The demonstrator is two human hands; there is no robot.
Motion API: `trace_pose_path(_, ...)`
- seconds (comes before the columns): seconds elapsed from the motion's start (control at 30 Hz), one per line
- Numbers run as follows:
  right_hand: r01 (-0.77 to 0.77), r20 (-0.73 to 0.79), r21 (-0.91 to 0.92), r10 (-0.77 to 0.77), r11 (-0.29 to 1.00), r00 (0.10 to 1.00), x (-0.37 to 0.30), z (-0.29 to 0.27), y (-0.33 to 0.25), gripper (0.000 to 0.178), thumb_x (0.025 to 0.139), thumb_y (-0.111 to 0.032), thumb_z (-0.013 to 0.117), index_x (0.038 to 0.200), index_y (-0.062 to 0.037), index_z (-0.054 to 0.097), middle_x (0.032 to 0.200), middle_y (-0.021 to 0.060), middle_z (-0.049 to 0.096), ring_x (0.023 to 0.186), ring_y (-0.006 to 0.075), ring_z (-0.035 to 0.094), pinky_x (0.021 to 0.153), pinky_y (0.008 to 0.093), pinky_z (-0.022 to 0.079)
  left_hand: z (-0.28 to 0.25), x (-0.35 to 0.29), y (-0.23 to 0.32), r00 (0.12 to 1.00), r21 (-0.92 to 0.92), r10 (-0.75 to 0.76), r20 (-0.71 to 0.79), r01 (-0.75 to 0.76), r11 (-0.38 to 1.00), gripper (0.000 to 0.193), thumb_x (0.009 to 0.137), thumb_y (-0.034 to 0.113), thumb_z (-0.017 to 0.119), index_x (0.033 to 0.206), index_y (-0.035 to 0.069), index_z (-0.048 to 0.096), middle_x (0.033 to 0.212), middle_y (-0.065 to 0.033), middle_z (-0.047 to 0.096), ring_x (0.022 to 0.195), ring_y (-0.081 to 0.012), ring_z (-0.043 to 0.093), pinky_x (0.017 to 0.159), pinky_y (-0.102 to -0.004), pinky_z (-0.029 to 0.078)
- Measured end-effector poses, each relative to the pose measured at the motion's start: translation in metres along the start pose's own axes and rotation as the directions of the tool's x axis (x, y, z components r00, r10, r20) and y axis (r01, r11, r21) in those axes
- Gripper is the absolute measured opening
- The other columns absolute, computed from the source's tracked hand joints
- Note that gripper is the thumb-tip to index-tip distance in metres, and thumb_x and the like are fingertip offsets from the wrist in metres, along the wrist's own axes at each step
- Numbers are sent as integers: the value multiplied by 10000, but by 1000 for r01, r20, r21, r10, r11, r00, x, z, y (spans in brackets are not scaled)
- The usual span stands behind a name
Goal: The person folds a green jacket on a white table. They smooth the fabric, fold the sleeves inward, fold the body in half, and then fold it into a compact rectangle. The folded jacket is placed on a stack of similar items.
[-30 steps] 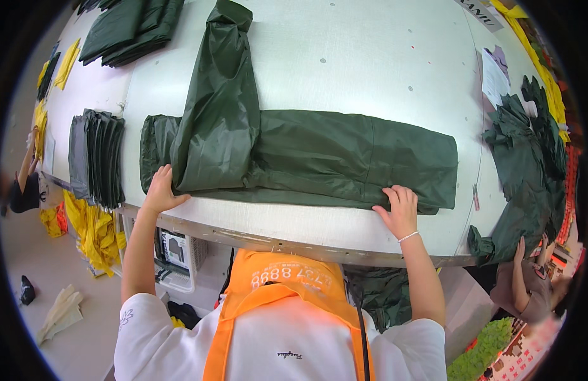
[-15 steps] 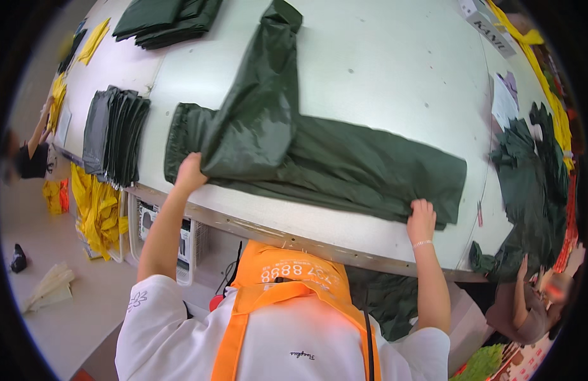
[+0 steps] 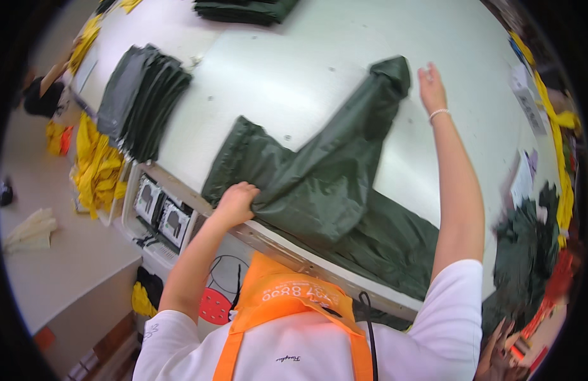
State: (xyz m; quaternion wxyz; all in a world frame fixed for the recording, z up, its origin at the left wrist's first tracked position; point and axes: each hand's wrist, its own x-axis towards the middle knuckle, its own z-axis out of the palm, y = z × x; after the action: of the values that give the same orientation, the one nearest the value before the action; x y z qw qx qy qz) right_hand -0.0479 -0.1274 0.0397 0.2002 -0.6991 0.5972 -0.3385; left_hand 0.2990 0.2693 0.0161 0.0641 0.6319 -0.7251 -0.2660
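Observation:
Dark green, shiny rain trousers (image 3: 329, 206) lie on the pale worktable, along its front edge. One leg runs to the right, and the other slants up and away to the right. At the gathered left end, my left hand (image 3: 238, 202) is closed on the cloth near the table edge, its thumb side toward the crease. My right hand (image 3: 432, 87) is raised over the table, just right of the slanted leg's tip. Its fingers are apart and hold nothing.
A stack of folded dark green garments (image 3: 143, 101) stands at the left, and another pile (image 3: 246, 9) at the far edge. Yellow cloth (image 3: 97, 165) hangs left of a white basket (image 3: 157, 213). Loose dark green cloth (image 3: 526, 244) lies at the right. Other people work at both sides.
My right hand has let go of the right leg's end and moved up and away. The view has turned and shifted, and the slanted leg now leans farther right. My left hand stays on the trousers.

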Motion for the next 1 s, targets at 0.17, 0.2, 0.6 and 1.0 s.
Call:
trace_pose_path(0.17, -136, 361, -74, 154, 988, 920, 42, 13, 27, 636, 806, -605, 559, 838, 23, 653, 799, 111, 634, 783, 175, 545, 755, 301, 429, -7, 4, -5, 999, -162, 38, -17, -40, 986, 322, 524, 31, 626, 843, 12, 581, 851, -144, 577, 875, -340, 538, 756, -416, 453)
trace_pose_path(0.2, -34, 432, -251, 143, 967, 890, 32, -8, 7, 541, 828, -529, 581, 762, 7, 618, 690, 93, 582, 697, 165, 505, 680, 308, 429, -6, 0, -6, 999, -210, 30, -22, -33, 977, 315, 516, 25, 623, 824, 12, 564, 847, -154, 567, 861, -352, 533, 736, -424, 452)
trace_pose_path(0.6, -156, -746, -25, 85, 988, 661, -377, -426, 5, 259, 919, -144, 471, 1074, 18, 601, 1044, 120, 616, 985, 221, 569, 914, 325, 429, -28, 29, -5, 935, -269, 219, -280, -296, 917, 223, 576, 18, 634, 709, 93, 472, 737, -63, 498, 789, -300, 487, 699, -352, 371)
trace_pose_path(1.0, -151, -793, 158, 216, 976, 569, -481, -429, -49, 253, 923, -186, 521, 1094, -4, 559, 1012, 91, 582, 946, 198, 535, 909, 312, 411, -25, 139, -48, 920, -319, -210, -330, 101, 943, 334, 726, -85, 470, 935, 63, 685, 905, -112, 685, 884, -264, 645, 812, -331, 487)
